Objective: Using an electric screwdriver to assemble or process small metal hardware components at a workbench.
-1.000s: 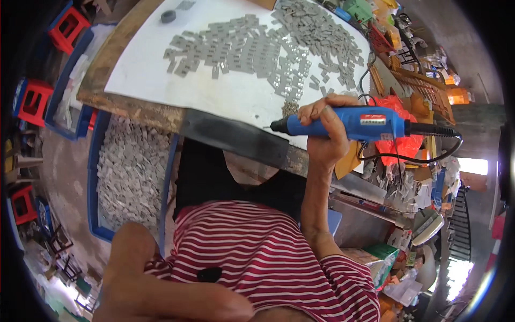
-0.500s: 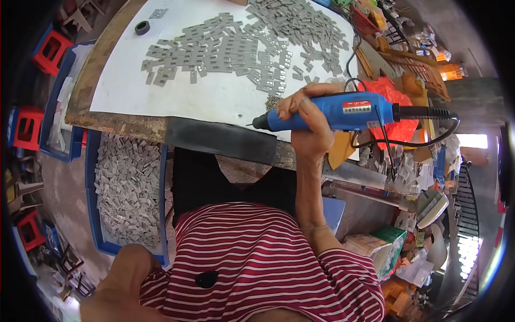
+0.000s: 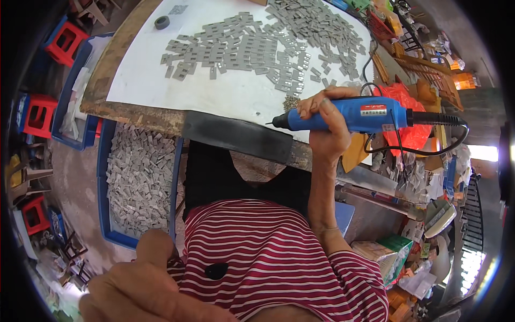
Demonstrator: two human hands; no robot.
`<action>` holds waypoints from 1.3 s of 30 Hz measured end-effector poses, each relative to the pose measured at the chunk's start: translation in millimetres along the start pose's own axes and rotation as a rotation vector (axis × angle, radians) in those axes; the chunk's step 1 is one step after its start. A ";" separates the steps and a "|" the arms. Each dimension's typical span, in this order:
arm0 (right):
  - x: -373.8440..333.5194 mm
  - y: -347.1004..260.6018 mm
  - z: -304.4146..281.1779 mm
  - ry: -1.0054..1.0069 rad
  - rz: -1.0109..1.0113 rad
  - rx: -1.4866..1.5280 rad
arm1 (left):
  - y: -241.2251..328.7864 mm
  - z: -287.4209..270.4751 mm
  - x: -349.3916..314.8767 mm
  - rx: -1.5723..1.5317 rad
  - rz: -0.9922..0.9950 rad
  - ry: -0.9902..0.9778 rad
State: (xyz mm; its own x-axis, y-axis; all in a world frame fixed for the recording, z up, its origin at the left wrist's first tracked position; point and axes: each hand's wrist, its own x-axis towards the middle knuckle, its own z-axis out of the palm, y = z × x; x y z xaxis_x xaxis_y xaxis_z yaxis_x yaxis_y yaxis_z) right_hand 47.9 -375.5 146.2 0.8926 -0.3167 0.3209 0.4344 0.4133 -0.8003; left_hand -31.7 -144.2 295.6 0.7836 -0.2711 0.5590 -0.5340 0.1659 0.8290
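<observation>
My right hand point(image 3: 330, 121) is wrapped round a blue electric screwdriver point(image 3: 370, 114), held level above the table's near edge. Its thin bit points left, and a black cord leaves its right end. Beyond the tip lies a small heap of screws point(image 3: 291, 103). Flat grey rectangular pieces point(image 3: 236, 51) with small openings are spread on the white sheet point(image 3: 139, 80), some in rows. More grey pieces are in a pile point(image 3: 316, 27) at the far right. Close and large at the lower left, my left hand point(image 3: 139, 292) has fingers stretched out and apart; its fingertips leave the picture. Nothing shows in it.
A blue crate point(image 3: 140, 182) full of small grey pieces stands on the floor left of my legs. A black pad point(image 3: 236, 137) covers the table's near edge. A tape roll point(image 3: 162, 22), a red plastic bag point(image 3: 405, 115) and red stools point(image 3: 40, 115) are around.
The whole view has shifted, so the table and crate sit farther right. My left hand has come further into the picture with its fingers showing. My right hand keeps holding the electric screwdriver.
</observation>
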 end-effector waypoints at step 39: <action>15.5 -0.8 -19.4 -0.098 -0.062 -0.111 | -308.1 -26.5 21.6 0.966 -0.130 0.125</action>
State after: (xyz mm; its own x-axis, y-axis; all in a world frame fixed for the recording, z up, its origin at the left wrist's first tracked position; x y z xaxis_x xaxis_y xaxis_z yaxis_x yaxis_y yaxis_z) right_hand 59.1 -397.3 141.9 0.8746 -0.2516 0.4144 0.4773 0.2969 -0.8271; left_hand 158.1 -176.0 52.6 0.8530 -0.1207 0.5078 -0.4272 -0.7204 0.5464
